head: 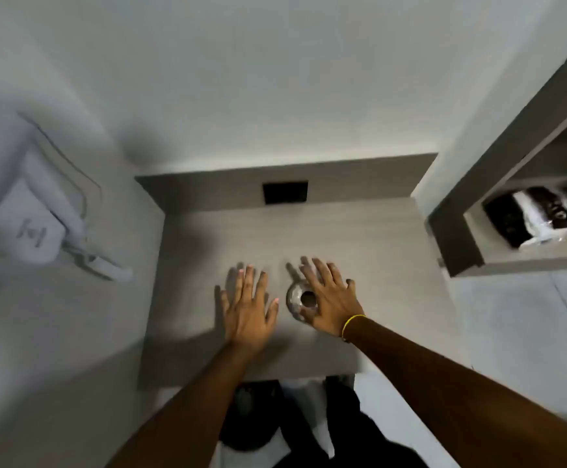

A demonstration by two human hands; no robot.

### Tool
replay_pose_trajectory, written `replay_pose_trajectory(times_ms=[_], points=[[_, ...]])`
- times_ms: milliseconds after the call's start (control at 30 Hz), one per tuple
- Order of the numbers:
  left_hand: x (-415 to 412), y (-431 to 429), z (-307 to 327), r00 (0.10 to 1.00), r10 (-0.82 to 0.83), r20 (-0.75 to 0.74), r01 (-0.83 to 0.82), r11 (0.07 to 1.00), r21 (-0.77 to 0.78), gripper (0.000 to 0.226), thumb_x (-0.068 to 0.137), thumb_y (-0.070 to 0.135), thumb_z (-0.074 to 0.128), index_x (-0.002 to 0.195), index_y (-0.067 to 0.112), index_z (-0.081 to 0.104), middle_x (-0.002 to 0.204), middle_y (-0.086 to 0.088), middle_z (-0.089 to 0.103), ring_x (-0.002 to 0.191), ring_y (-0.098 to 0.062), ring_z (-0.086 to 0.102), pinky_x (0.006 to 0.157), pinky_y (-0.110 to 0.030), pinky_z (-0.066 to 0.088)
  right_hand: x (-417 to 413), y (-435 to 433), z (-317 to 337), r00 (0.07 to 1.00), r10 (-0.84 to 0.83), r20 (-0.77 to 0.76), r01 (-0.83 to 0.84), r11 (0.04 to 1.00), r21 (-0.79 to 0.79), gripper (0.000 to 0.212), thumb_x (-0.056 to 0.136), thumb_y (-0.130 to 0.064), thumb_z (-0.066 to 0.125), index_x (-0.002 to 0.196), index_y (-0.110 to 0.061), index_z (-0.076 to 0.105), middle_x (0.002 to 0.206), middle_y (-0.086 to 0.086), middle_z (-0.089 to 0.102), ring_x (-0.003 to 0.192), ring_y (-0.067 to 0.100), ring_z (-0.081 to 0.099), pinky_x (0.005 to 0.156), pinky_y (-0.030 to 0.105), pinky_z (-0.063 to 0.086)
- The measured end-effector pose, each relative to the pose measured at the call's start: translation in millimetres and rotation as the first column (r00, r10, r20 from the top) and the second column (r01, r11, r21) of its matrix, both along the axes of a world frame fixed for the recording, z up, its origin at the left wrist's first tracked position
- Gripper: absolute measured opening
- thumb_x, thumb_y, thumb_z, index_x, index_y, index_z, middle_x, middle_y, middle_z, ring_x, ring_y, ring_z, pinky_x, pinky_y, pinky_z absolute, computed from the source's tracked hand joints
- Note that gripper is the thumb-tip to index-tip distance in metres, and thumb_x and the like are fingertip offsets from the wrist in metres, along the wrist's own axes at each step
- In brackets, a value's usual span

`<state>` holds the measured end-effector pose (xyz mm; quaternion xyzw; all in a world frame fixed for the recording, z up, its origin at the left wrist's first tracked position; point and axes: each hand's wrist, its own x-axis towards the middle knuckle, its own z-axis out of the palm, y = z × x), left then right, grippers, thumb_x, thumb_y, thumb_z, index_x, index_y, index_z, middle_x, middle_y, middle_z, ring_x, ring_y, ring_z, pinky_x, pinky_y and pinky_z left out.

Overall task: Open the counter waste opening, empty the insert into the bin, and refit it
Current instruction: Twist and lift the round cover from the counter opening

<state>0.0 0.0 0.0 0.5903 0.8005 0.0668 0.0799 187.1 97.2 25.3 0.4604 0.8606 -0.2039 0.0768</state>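
On the grey worktop [360,238], my right hand [329,298] spreads wide, empty, over the metal waste ring [296,298]; left hand [246,305] flat, empty. I judge the smooth rim could slip.

Round insert [300,300] set in counter [360,238], left hand [248,309] beside it, right hand [331,298] perhaps touching

grey counter [360,238], silver ring [295,298], yellow wristband [352,321]

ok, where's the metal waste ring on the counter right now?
Head view, centre of the grey counter: the metal waste ring sits between both hands, partly under the right hand.
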Motion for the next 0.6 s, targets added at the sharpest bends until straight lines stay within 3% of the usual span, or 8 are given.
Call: replay_pose_trajectory(times_ms=[67,167,233,400,600], points=[[8.0,-11.8,-24.6,0.999,0.023,0.047,-0.021,0.999,-0.035,0.064,0.106,0.048,0.05,0.161,0.015,0.048,0.174,-0.016,0.034,0.162,-0.036,0.03,0.123,-0.071,0.03,-5.8,1.3,-21.1,1.0,-0.012,0.015,0.012,0.998,-0.063,0.105,0.08,-0.068,0.061,0.165,-0.043,0.005,0.179,0.004,0.008,0.162,0.036,0.017,0.113,0.064,0.039],[17.4,-34.7,-58.7,0.996,0.021,0.085,-0.005,0.982,-0.189,0.068,0.108,0.052,0.047,0.167,0.018,0.036,0.179,-0.015,0.019,0.166,-0.035,0.015,0.127,-0.068,0.02,-13.3,-1.0,-42.7,0.999,0.011,0.053,-0.008,0.998,-0.058,0.116,0.068,-0.067,0.067,0.165,-0.043,0.01,0.174,0.005,0.02,0.154,0.036,0.031,0.105,0.059,0.044],[18.5,-36.3,-71.9,0.994,0.022,0.105,0.001,0.977,-0.213,0.07,0.108,0.053,0.047,0.168,0.019,0.033,0.18,-0.016,0.017,0.167,-0.036,0.01,0.127,-0.07,0.015,-21.1,4.4,-49.4,0.996,0.055,0.067,-0.052,0.998,-0.04,0.12,0.063,-0.067,0.07,0.165,-0.039,0.012,0.169,0.007,0.028,0.146,0.038,0.039,0.1,0.057,0.047],[20.7,-36.3,-85.4,0.994,0.034,0.105,-0.013,0.98,-0.2,0.074,0.108,0.055,0.042,0.17,0.017,0.027,0.18,-0.015,0.015,0.167,-0.036,0.005,0.127,-0.07,0.008,-33.1,16.6,-53.3,0.993,0.088,0.08,-0.083,0.994,-0.065,0.109,0.059,-0.056,0.074,0.157,-0.028,0.034,0.159,0.01,0.039,0.136,0.04,0.047,0.096,0.054,0.049],[20.8,-36.9,-91.8,0.991,0.058,0.118,-0.039,0.986,-0.162,0.074,0.108,0.053,0.049,0.17,0.018,0.027,0.181,-0.015,0.015,0.167,-0.036,0.006,0.128,-0.072,0.011,-33.2,20.8,-54.5,0.985,0.136,0.107,-0.124,0.986,-0.107,0.113,0.05,-0.044,0.079,0.153,-0.016,0.042,0.147,0.018,0.046,0.129,0.042,0.05,0.092,0.048,0.053]])
